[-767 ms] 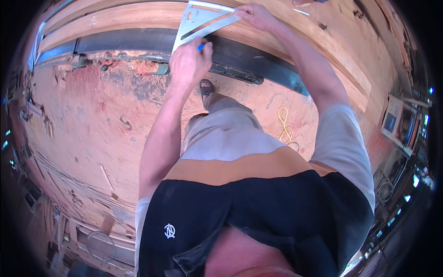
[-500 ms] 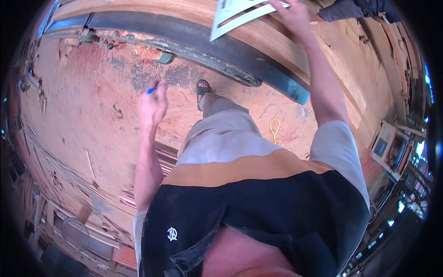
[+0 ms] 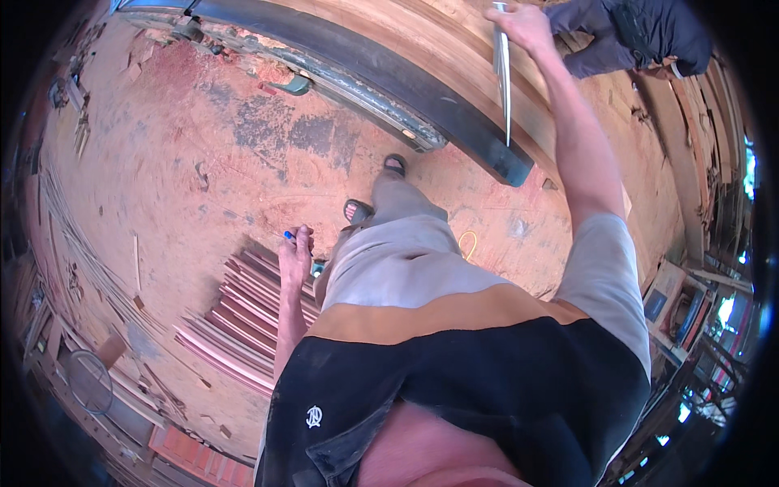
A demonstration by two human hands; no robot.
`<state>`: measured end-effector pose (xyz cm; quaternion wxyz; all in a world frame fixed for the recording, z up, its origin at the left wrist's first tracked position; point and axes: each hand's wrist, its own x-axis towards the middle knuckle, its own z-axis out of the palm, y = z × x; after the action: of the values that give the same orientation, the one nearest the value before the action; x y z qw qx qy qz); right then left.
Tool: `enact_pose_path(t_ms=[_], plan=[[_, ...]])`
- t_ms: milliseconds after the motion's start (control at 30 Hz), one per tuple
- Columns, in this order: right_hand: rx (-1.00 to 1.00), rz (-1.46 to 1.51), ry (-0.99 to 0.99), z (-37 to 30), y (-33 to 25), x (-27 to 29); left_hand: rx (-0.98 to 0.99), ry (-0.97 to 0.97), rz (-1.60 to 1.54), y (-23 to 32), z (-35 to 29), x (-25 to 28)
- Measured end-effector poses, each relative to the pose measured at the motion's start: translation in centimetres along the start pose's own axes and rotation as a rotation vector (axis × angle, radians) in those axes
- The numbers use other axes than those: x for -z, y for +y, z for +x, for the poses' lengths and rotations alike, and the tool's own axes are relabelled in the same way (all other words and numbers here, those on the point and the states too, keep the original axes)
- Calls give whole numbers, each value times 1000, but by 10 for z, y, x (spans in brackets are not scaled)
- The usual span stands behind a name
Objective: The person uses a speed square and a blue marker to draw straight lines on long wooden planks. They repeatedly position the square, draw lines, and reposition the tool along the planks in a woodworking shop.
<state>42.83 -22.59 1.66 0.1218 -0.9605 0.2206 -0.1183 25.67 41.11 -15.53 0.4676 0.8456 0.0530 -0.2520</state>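
My right hand (image 3: pixel 523 31) reaches out to the far right, its fingers closed on one end of a flat white triangular set square (image 3: pixel 503 77). The set square is turned nearly edge-on, so only a thin strip of it shows. Its lower tip is over the end of a long dark machine table (image 3: pixel 349 61), and I cannot tell whether they touch. A long brown wooden board (image 3: pixel 422 40) lies along the table's far side. Low at my left side, my left hand (image 3: pixel 295 261) is closed around a blue-ended pen (image 3: pixel 289 235); most of the pen is hidden by the fingers.
Another person in dark clothes (image 3: pixel 600 49) bends close beyond my right hand. A stack of reddish wooden strips (image 3: pixel 243 316) lies on the floor by my left arm. A yellow cord loop (image 3: pixel 467 243) is near my legs. A green machine part (image 3: pixel 294 85) juts below the table.
The set square has swung from broadside to nearly edge-on in my right hand. My left hand has dropped back toward my body with the pen. More of the other person shows.
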Motion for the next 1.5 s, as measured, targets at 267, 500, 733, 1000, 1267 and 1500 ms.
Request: enact_pose_path(t_ms=[267, 500, 733, 1000, 1267, 1500], plan=[[-9, -231, -154, 23, -66, -87, -53, 98, 57, 25, -17, -16], [5, -36, -286, -9, -32, -101, 14, 180, -89, 40, -33, -38], [300, 229, -16, -108, 37, -76, 90, 220, -121, 59, -43, -76], [124, 211, -230, -41, 64, -95, 12, 108, -61, 103, -23, -117], [22, 504, -326, -64, 66, -111, 85, 116, -107, 113, -28, -140], [97, 432, -277, -56, 54, -114, 61, 92, -137, 123, -20, -147]])
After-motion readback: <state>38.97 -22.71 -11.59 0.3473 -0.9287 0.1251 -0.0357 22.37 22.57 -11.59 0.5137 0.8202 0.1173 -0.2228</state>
